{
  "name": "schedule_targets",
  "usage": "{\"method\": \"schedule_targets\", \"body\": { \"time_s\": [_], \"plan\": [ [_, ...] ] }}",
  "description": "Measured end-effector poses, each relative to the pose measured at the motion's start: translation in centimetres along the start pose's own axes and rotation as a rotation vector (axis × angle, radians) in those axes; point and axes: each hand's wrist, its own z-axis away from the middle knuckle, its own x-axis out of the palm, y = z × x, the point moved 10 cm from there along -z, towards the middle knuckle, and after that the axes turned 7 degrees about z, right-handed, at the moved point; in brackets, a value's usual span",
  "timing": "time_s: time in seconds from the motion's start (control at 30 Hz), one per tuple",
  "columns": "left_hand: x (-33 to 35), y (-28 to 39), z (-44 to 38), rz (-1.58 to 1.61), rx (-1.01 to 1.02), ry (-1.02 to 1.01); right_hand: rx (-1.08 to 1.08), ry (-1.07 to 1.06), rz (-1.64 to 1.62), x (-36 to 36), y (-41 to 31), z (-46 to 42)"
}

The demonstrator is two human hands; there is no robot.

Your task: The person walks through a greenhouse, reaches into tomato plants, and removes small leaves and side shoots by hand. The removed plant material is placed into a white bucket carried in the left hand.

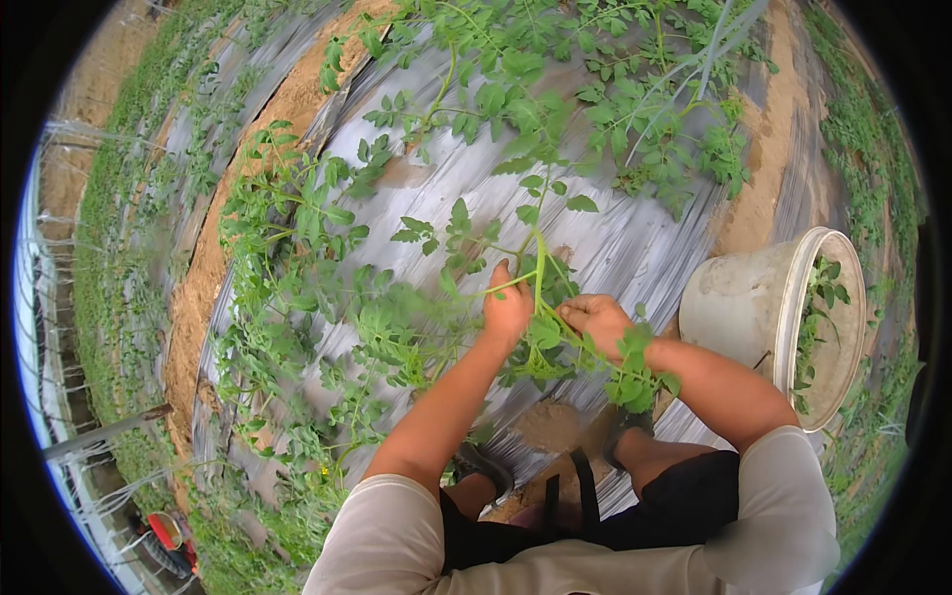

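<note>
A tomato plant's pale green stem [541,260] stands between my two hands. My left hand [509,303] is against its left side, at a leaf stalk that crosses in front of the raised fingers; whether it grips the stem cannot be told. On the right, my right hand [597,320] has thumb and fingers pinched together beside a lower side branch; what lies between the fingertips is too small to tell. Leaves [636,372] overlap the right wrist and forearm.
A white plastic bucket [732,312] lies tilted at the right with green cuttings [811,327] inside. More tomato plants [290,223] grow through silvery plastic mulch film [416,208]. Bare soil strips [193,327] run between beds. A red container [165,531] is at the far lower left.
</note>
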Motion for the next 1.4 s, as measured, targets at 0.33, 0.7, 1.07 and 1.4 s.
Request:
{"method": "schedule_targets", "body": {
  "time_s": [0.33,0.7,1.07,1.4],
  "plan": [
    [-0.5,3.9,-1.2,0.882,-0.211,-0.128,-0.035,-0.145,-0.140,-3.0,-10.5,-0.7],
    [0.2,7.7,0.3,0.852,-0.499,-0.517,-0.265,-0.104,0.703,-4.8,-12.3,1.9],
    [2.3,9.4,2.6,0.871,-0.491,-0.649,-0.629,-0.063,1.329,-0.7,-13.7,3.3],
    [2.5,9.9,3.6,0.878,-0.559,-0.715,-0.281,0.029,1.055,-2.5,-12.6,1.0]
  ]
}}
